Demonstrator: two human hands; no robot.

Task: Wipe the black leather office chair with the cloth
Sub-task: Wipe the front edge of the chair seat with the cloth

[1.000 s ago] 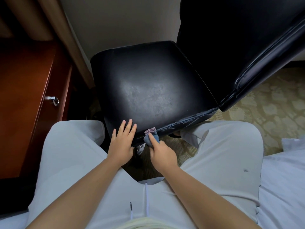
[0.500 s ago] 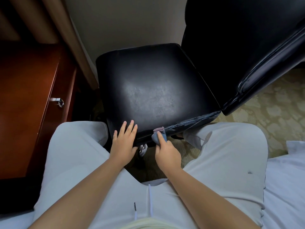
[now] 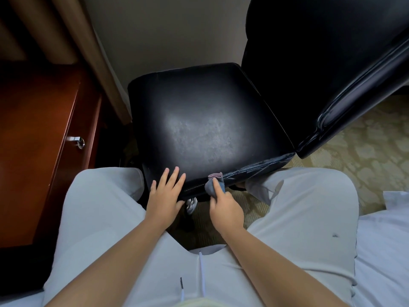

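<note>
Head cam: patterned carpet (image 3: 345, 151), wooden drawer (image 3: 44, 134) off to the left. Right hand (image 3: 225, 210) is pinching the cloth (image 3: 213, 185) against the chair (image 3: 199, 120) seat's near edge. Just left of that grip, left hand (image 3: 164, 196) lies flat on the edge, fingers straight. Cloth looks grey-blue, I think.

A plain beige wall (image 3: 168, 29) rises behind; patterned olive carpet (image 3: 365, 147) lies right; a reddish wooden cabinet (image 3: 33, 140), perhaps a nightstand, stands left.
</note>
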